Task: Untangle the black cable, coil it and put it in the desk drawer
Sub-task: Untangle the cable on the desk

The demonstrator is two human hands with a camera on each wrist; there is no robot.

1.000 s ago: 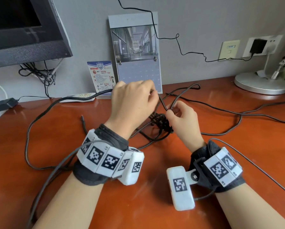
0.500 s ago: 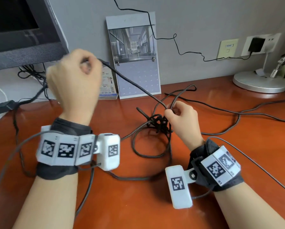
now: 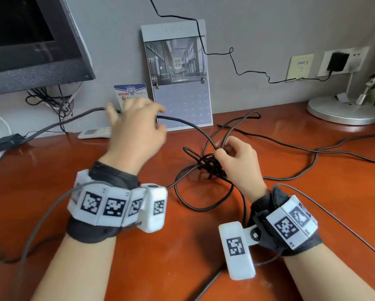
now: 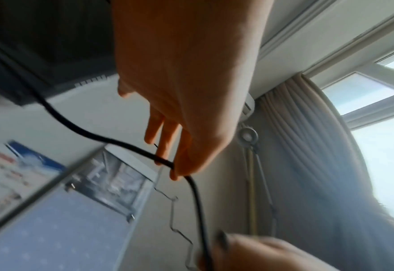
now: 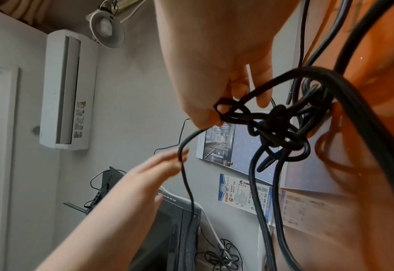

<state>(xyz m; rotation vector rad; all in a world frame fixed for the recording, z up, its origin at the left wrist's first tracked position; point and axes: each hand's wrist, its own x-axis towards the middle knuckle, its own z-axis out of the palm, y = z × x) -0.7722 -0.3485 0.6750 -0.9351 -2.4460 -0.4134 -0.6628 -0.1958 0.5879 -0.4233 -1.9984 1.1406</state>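
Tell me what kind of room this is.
Probably a home office or study corner: a wooden desk against a wall, with a monitor, a desk calendar and a lamp base. The right wrist view also shows a wall air conditioner.

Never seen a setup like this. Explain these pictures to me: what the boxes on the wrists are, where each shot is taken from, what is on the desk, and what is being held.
No machine here: a person works with bare hands. The white patterned boxes on the wrists are cameras. One picture comes from a head camera, the other two look along each hand. On the wooden desk lies a black cable with a tight knot. A monitor, a calendar and a lamp base stand behind. The right hand pinches the cable at the knot. The left hand, blurred, has fingers spread with a strand running under them.
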